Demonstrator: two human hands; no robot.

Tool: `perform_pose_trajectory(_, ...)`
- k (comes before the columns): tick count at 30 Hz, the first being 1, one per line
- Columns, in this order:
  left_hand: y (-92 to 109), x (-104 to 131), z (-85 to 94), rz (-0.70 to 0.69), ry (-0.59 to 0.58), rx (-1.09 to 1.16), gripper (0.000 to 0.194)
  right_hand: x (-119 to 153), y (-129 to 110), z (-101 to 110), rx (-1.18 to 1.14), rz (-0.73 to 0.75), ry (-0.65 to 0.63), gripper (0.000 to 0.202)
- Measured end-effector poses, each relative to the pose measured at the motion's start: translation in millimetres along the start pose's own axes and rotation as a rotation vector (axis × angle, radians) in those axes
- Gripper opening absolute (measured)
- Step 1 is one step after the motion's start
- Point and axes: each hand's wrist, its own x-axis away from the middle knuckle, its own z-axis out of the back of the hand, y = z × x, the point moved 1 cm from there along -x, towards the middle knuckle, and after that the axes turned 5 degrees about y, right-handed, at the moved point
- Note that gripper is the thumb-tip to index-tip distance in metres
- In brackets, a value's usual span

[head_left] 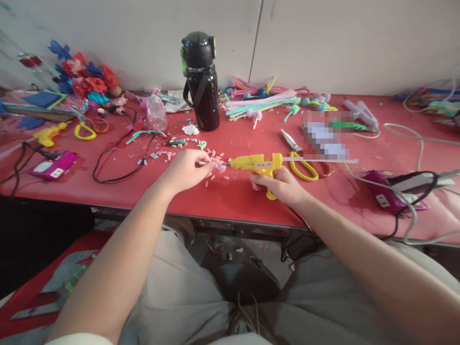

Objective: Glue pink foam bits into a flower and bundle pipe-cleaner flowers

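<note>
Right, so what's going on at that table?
A person's right hand holds a yellow glue gun, a stick jutting from its back. Its nozzle is at the pink piece pinched in the left hand. Whether they touch, or glue is flowing, I can't tell. Small bits lie scattered around; scissors lie beyond the right hand.

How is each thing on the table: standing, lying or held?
Tall black bottle: upright, lid shut.
Yellow plastic glue gun: in right hand, pale stick inserted.
Small pink pieces: some pinched in left hand, others scattered.
Other glue gun, far left: lying, unheld.
Metal scissors with yellow and red handles, right pair: lying, unheld.
Left pair: lying, unheld.
</note>
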Motion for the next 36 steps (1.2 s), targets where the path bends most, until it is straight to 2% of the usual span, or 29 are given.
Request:
perform_pose_trajectory(7, -0.9, -0.4, -1.5, -0.042, -0.018, -0.046, 0.028, 0.2, 4.1, -3.0, 0.029, 0.02, -0.018, 0.034)
perform_pose_trajectory(24, 2.2, 2.1, -1.3, -0.019, -0.041, -0.059, 0.027, 1.2, 8.2, -1.6, 0.087, -0.033, -0.023, 0.037)
perform_pose_trajectory(36, 4.1, 3.1, 2.1, -0.021, -0.039, -0.044, 0.027, 1.9, 2.5, -3.2, 0.097, -0.048, 0.004, 0.037)
